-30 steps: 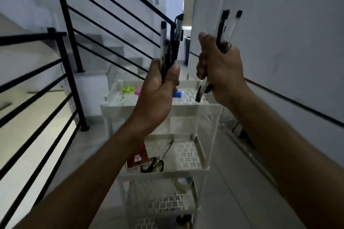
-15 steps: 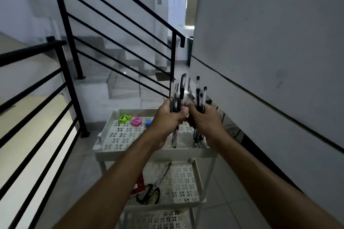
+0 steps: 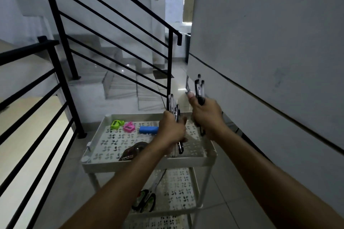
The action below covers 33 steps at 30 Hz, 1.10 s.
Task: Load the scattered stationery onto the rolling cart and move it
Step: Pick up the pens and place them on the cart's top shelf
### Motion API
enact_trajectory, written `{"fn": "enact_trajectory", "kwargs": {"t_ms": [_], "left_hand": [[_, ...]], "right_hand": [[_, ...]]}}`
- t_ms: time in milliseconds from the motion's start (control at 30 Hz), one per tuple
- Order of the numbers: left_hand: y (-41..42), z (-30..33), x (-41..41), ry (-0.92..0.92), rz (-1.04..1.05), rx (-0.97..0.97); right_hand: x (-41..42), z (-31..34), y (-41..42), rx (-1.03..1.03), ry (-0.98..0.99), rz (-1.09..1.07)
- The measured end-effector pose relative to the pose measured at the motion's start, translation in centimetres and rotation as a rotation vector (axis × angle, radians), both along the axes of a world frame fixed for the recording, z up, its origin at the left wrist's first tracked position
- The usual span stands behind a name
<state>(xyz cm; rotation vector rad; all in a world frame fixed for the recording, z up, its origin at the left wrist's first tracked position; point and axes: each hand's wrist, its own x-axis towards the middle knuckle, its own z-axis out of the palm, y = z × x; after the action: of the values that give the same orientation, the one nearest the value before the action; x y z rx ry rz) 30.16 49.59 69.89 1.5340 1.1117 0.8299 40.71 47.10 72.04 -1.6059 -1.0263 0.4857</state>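
Both hands had come down lower since the earlier frame, from face height to just above the top tray, and they had drawn a little apart again after almost touching. The pens (image 3: 174,115) in the left hand (image 3: 171,132) stood nearly upright, their lower tips reaching close to the tray floor, and the fingers were curled tightly round the bundle. The right hand (image 3: 206,117) gripped a second bundle of pens (image 3: 199,89) in the same way, a little higher and toward the wall (image 3: 270,42). These pens were thin, with dark caps and clear or grey barrels; the exact number could not be told because of blur.

As a judgement, the loading was well advanced but not finished: the pens were not yet laid down, and the cart (image 3: 149,161) was not yet moved. On its top tray lay a green sharpener (image 3: 117,123), a pink sharpener (image 3: 128,127), a blue eraser (image 3: 148,129) and a dark tape dispenser (image 3: 134,151). On the shelf below rested scissors (image 3: 147,201) with green-black handles. The cart was pale, with perforated trays, and stood on the tiled floor (image 3: 223,201) between a black railing (image 3: 61,80) and the wall.
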Motion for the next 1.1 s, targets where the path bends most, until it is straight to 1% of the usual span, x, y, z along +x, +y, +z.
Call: {"fn": "enact_trajectory", "kwargs": {"t_ms": [67, 167, 267, 333, 433, 533, 600, 667, 733, 800, 867, 967, 1100], "left_hand": [[0.0, 0.0, 1.1, 0.075, -0.016, -0.030], [-0.6, 0.0, 2.4, 0.220, -0.052, 0.002], [-0.7, 0.0, 3.0, 0.294, -0.088, 0.006], [-0.7, 0.1, 3.0, 0.340, -0.118, -0.025], [-0.8, 0.2, 3.2, 0.338, -0.150, -0.102], [-0.8, 0.4, 3.6, 0.305, -0.137, -0.141], [-0.8, 0.8, 3.6, 0.324, -0.146, -0.112], [-0.7, 1.0, 3.3, 0.419, -0.151, -0.032], [-0.7, 1.1, 3.1, 0.517, -0.145, 0.064], [-0.9, 1.2, 3.0, 0.537, -0.142, 0.123], [-0.9, 1.2, 3.2, 0.532, -0.138, 0.143], [-0.5, 1.2, 3.0, 0.506, -0.162, 0.130], [0.5, 1.3, 2.6, 0.433, -0.268, 0.072]], "right_hand": [[1.4, 1.0, 0.7, -0.035, 0.037, -0.037], [2.7, 1.4, 1.2, -0.142, 0.074, -0.020], [2.8, 1.2, 0.4, -0.190, 0.209, 0.031], [2.7, 0.8, -0.1, -0.219, 0.241, 0.050], [3.0, 0.3, -0.5, -0.207, 0.269, 0.043], [3.5, 0.2, -0.6, -0.195, 0.245, 0.003], [3.6, 0.4, -0.8, -0.195, 0.262, 0.015], [3.8, 0.6, -0.9, -0.190, 0.274, 0.020], [3.8, 0.7, -0.8, -0.184, 0.242, -0.001], [3.9, 0.7, -0.7, -0.206, 0.119, -0.031], [3.9, 0.8, -0.7, -0.229, 0.008, -0.055], [3.9, 0.8, -0.7, -0.250, -0.039, -0.053], [4.1, 0.7, -0.7, -0.298, -0.097, -0.049]]}}
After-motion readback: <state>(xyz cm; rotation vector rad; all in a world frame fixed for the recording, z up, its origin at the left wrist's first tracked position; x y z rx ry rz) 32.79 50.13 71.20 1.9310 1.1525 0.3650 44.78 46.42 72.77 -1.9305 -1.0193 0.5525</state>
